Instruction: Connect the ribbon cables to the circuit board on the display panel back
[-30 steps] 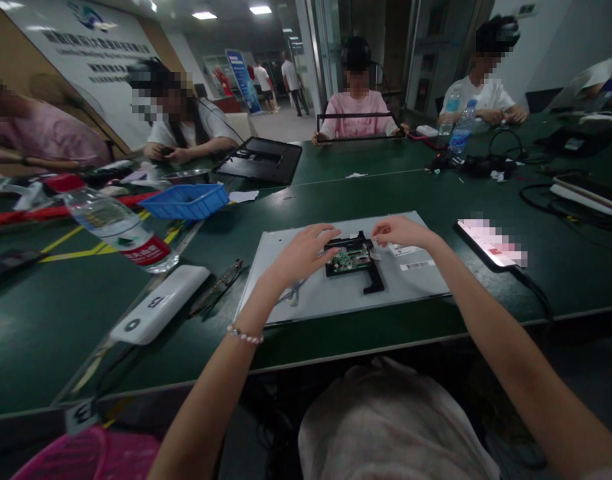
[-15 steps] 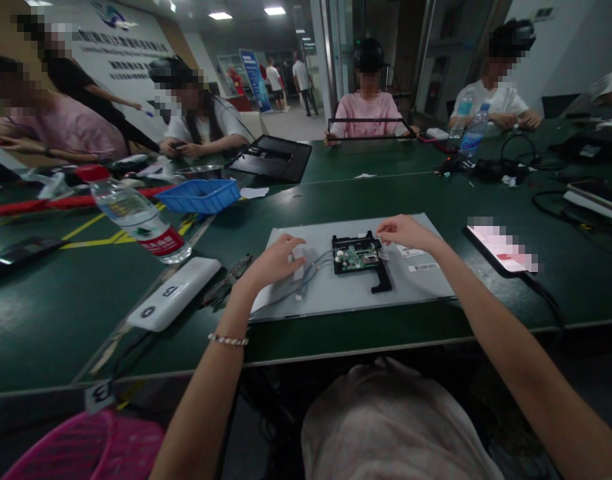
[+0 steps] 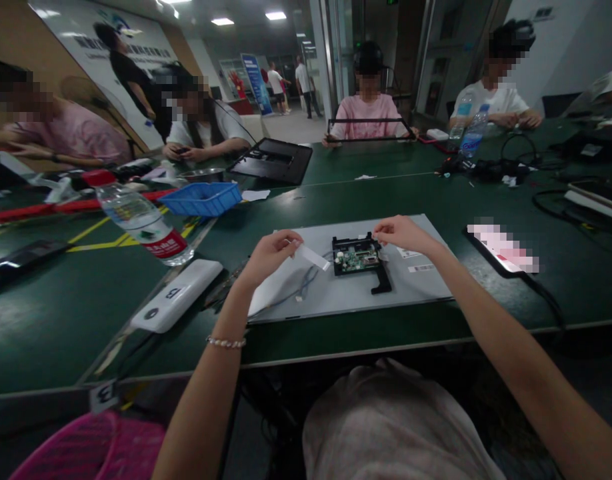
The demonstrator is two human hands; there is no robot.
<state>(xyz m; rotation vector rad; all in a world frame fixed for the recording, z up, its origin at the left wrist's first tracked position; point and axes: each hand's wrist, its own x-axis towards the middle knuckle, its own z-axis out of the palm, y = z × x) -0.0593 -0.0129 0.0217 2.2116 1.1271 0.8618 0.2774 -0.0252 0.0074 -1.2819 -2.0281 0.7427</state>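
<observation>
We have our left hand raised over the left part of a pale flat panel, its thumb and fingers pinched together on the upper end of a white ribbon strip, which slants down away from the fingertips towards our right hand. That right hand is mostly curled, fingertips drawn close together at the upper right corner of a black bracket; we cannot tell whether they grip anything there.

The bracket lies on the panel between our two hands, nearer the right one, with a green circuit board set in it. Below the strip and the left hand, we see grey-blue wires lying on the panel. A barcode label sits on the panel below and to the right of our right hand.

Left of our left hand are a white power bank and, farther off, a red-capped water bottle. Well to the right of our right hand lies a lit smartphone.
</observation>
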